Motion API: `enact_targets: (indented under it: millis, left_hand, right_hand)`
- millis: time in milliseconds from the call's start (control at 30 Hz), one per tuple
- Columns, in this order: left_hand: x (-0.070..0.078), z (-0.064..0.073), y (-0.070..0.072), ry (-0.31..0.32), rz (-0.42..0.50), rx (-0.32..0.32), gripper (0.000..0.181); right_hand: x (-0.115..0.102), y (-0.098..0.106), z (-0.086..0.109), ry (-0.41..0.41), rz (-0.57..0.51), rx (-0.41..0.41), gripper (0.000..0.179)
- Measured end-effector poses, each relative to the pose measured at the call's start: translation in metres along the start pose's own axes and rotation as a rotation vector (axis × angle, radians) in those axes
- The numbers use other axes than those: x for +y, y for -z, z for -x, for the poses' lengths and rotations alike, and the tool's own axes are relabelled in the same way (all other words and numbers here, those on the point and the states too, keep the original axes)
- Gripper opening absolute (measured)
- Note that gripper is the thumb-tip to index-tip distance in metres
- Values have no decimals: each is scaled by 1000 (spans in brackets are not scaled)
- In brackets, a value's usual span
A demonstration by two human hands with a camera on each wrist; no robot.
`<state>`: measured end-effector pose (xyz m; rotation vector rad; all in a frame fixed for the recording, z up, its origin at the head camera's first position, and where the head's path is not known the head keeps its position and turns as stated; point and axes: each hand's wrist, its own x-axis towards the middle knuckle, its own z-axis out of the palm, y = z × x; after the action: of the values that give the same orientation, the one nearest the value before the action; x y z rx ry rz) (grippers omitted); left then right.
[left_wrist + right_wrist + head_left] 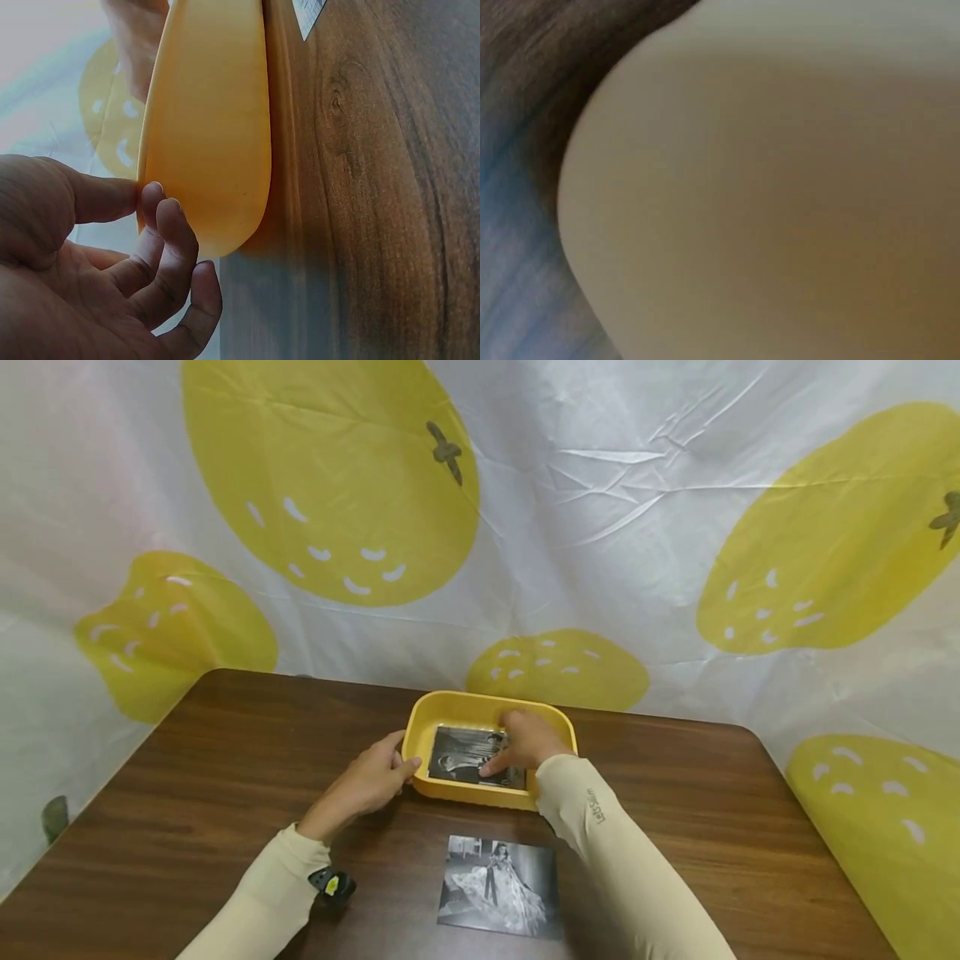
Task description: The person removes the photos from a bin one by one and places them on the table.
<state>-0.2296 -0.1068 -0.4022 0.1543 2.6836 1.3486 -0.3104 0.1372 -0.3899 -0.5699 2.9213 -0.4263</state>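
Note:
A yellow plastic tray (450, 789) with rounded corners and raised walls stands toward the back of the table. Its left end is pinched by my left hand (378, 777), the thumb at the rim and the fingers against the outer wall, as the left wrist view also shows on the tray (214, 135). Inside lies a black-and-white photograph (457, 752). My right hand (531, 739) reaches into the tray over its right part, thumb upon the picture; whether the fingers grip it is hidden. Another black-and-white photograph (498, 889), of a figure in a wide pale gown, lies in front of the tray.
The dark wood-grain table (712, 843) extends to both sides. Behind it hangs a white cloth (585, 527) printed with large yellow fruit. A dark band (332, 887) sits on the left sleeve. A pale sleeve, blurred, fills most of the right wrist view.

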Motion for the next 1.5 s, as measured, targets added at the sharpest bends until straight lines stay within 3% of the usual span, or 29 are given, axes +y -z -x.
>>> enact_targets:
  millis: [167, 433, 700, 867, 1067, 1300, 1500]
  left_hand:
    - [-2, 1, 0, -3, 17, -14, 59]
    - [-3, -1, 1, -18, 29, -10, 59]
    - [-2, 1, 3, -26, 32, -10, 58]
    - [-2, 1, 3, -23, 42, -9, 59]
    - [-1, 0, 2, -17, 41, -11, 59]
    - [0, 0, 1, -2, 40, -10, 60]
    - [-1, 1, 1, -12, 45, -14, 58]
  right_hand:
    - [2, -10, -3, -27, 4, -17, 77]
    - [3, -12, -5, -57, 6, 60, 73]
    - [4, -4, -3, -17, -51, 161, 38]
    - [10, 9, 5, 6, -233, 184, 25]
    - [19, 28, 20, -25, -483, 167, 20]
    - [33, 47, 38, -95, -552, 230, 21]
    - [51, 60, 57, -184, -751, 269, 29]
